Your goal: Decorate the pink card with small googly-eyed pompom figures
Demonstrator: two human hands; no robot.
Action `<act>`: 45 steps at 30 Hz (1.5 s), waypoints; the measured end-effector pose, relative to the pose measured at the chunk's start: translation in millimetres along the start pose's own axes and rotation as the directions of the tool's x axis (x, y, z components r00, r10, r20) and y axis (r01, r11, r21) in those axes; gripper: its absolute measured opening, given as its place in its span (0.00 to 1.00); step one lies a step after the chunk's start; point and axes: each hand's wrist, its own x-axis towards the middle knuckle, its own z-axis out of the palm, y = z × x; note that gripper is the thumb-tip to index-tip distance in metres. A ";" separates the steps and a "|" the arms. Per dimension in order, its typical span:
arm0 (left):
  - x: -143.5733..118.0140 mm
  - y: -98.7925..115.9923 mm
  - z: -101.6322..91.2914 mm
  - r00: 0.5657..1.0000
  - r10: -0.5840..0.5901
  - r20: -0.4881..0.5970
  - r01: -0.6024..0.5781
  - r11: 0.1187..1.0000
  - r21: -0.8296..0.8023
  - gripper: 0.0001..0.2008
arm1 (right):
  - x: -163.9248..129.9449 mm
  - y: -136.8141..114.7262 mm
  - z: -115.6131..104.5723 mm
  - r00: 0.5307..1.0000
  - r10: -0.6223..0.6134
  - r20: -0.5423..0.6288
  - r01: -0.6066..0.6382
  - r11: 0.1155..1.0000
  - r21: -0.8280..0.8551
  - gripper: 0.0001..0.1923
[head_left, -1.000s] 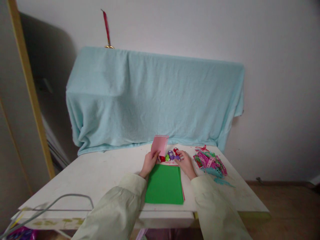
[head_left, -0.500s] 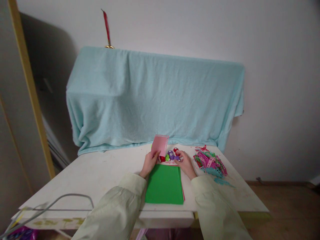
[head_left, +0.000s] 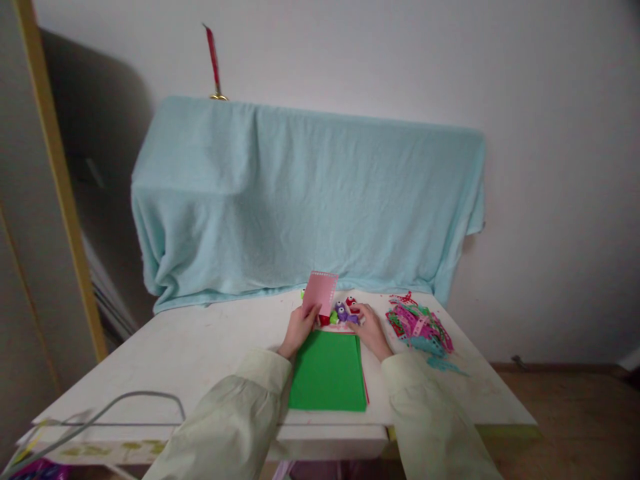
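My left hand (head_left: 300, 328) pinches a pink sheet of paper (head_left: 320, 293) by its lower edge, thumb in front. Small holes run along the sheet's top and right edges. My right hand (head_left: 370, 328) curls its fingers round a small purple craft punch (head_left: 353, 319). Beside it sit another purple punch (head_left: 342, 310), a red punch (head_left: 351, 303) and a green punch (head_left: 333, 317), partly hidden behind the paper. Something red (head_left: 324, 321) shows below the pink sheet. Nearest me lies a stack of green paper (head_left: 328, 372), with a red edge showing underneath.
A heap of punched paper strips (head_left: 420, 327) in pink, red, green and blue lies at the right of the white table (head_left: 225, 340). A light blue cloth (head_left: 320, 200) hangs behind. A grey bent wire or tube (head_left: 135, 395) crosses the table's left front corner.
The view has shifted very slightly. Both hands keep nearly the same place, the left still with the pink paper and the right still at the purple punch.
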 end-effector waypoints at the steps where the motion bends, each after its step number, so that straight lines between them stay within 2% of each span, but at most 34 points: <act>1: 0.1 -0.4 0.2 1.000 0.000 0.003 0.000 1.000 0.003 0.25 | 0.1 0.1 0.2 1.000 -0.001 -0.001 0.001 1.000 -0.001 0.20; 7: 1.4 -2.5 0.8 1.000 0.014 0.002 -0.014 1.000 0.022 0.25 | 0.8 1.3 0.6 1.000 0.005 0.001 -0.005 1.000 -0.020 0.19; 17: 3.1 -3.3 -0.8 0.997 -0.034 -0.074 0.035 0.999 0.012 0.25 | 2.3 1.5 0.6 1.000 -0.009 -0.023 0.008 0.999 -0.042 0.19; 28: 4.7 -5.3 0.5 0.990 -0.007 -0.140 0.013 0.999 0.042 0.23 | 2.7 -2.4 -0.3 0.999 -0.016 -0.030 0.014 0.999 -0.039 0.19; 45: 2.9 -5.9 0.6 0.994 -0.030 -0.109 0.033 0.999 0.022 0.23 | 3.2 -4.2 -2.0 0.999 -0.050 -0.003 0.050 0.995 -0.082 0.17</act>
